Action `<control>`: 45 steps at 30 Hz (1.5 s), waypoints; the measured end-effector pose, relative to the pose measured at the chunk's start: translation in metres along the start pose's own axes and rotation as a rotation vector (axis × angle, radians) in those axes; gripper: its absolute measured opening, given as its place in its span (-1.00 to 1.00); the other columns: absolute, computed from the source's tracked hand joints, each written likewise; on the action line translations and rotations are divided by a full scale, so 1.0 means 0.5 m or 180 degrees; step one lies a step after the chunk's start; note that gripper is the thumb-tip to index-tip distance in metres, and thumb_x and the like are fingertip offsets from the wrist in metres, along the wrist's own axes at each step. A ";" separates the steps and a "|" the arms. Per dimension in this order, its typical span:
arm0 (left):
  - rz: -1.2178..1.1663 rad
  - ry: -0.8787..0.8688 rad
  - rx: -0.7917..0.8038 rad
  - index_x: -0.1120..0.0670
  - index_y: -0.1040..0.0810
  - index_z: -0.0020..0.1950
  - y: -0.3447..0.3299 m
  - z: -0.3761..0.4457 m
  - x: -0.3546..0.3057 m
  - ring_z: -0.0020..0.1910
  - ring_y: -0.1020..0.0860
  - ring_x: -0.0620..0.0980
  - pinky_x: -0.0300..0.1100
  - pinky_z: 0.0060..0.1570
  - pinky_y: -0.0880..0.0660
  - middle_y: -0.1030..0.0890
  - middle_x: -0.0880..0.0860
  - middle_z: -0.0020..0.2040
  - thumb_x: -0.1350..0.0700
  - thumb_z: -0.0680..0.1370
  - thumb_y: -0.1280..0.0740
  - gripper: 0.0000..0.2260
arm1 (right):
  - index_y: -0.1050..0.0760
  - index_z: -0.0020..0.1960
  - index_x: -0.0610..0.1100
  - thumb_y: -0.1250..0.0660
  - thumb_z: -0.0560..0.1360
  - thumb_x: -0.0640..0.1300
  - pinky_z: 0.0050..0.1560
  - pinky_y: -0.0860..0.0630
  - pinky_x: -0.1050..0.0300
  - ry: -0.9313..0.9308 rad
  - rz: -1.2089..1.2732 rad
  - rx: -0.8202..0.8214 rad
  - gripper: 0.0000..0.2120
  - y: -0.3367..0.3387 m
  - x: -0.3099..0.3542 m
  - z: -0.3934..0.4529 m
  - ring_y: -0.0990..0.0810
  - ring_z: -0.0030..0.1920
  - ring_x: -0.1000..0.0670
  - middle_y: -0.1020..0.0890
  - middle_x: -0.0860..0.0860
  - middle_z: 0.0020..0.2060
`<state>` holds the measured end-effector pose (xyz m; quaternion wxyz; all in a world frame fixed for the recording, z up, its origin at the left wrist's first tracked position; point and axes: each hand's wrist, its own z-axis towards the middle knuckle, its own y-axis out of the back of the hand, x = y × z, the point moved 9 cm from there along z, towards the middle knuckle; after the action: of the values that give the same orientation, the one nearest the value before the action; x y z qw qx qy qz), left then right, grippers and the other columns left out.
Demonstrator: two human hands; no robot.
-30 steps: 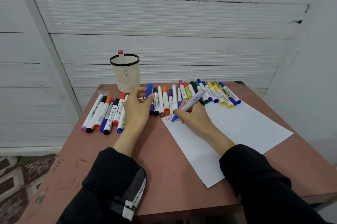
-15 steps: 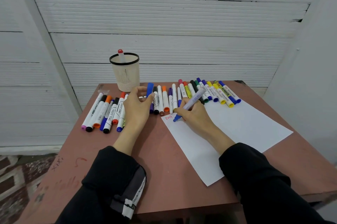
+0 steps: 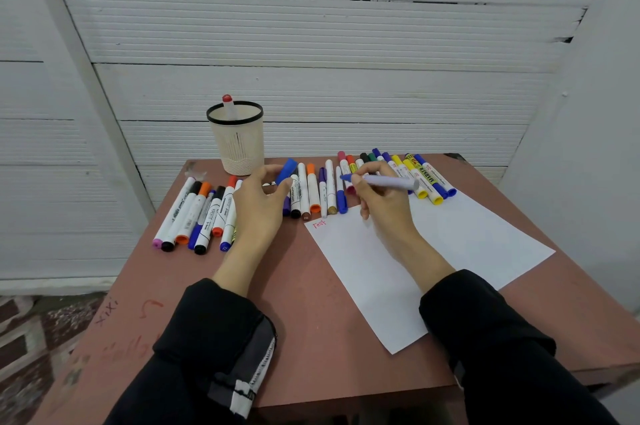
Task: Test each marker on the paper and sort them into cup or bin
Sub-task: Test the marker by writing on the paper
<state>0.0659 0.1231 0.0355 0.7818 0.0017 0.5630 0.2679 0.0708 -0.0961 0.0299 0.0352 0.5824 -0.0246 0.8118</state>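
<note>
**Uncapped blue marker and its cap face each other, tip to mouth**

The right hand (image 3: 384,206) grips a lavender-barrelled blue marker (image 3: 388,181) lifted clear of the paper (image 3: 450,251). Its long axis runs nearly level, from the butt at 3 o'clock to the blue tip at 9 o'clock. That tip points straight across at the left hand (image 3: 259,206), which pinches the blue cap (image 3: 286,171) between thumb and fingertips; the cap tilts up toward 1 o'clock, so its open end cannot be made out.

The cap lies at 9 o'clock from the marker tip, near but apart, with a few loose markers on the worktop (image 3: 294,320) between and below them. To my eye the coming move is recapping. It turns on bringing the cap's axis into line with the barrel, and either hand could close the gap.

Right fingers are clamped round the barrel near the tip end. Left fingers are curled, holding the cap. The cup (image 3: 239,144) stands at 12 o'clock from the left hand with one red-ended marker (image 3: 227,107) in it. No bin is in sight.
</note>
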 end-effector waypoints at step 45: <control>0.0125 -0.0382 0.0413 -0.03 -0.60 0.02 -0.025 -0.011 -0.027 0.02 -0.53 -0.17 -0.41 0.00 -0.42 -0.58 -0.15 0.02 0.26 0.51 -0.39 -0.80 | -0.61 0.21 -0.14 -0.29 0.49 -0.46 0.16 -0.15 0.14 0.1375 -0.2876 0.0005 -0.61 -0.018 0.044 -0.010 -0.51 0.16 -0.17 -0.61 -0.11 0.10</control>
<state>0.0634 0.1054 0.0416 0.8070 0.0794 0.5311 0.2457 0.0600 -0.0862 0.0490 0.3871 0.3535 0.2385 0.8175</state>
